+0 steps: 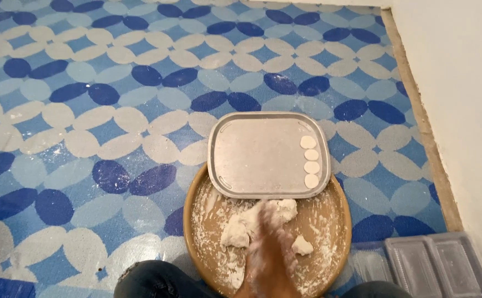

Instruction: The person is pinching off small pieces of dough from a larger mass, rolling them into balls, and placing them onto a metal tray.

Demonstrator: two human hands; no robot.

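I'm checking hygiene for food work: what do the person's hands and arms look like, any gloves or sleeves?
Only one hand shows, motion-blurred over the dough. It is bare, no glove, and dusted white with flour. No sleeve, ring or watch can be made out.

Clear plastic packaging trays lie on the patterned floor at the lower right, close to the wall. They are rectangular, transparent and greyish, set side by side. No labels, signs or screens show.
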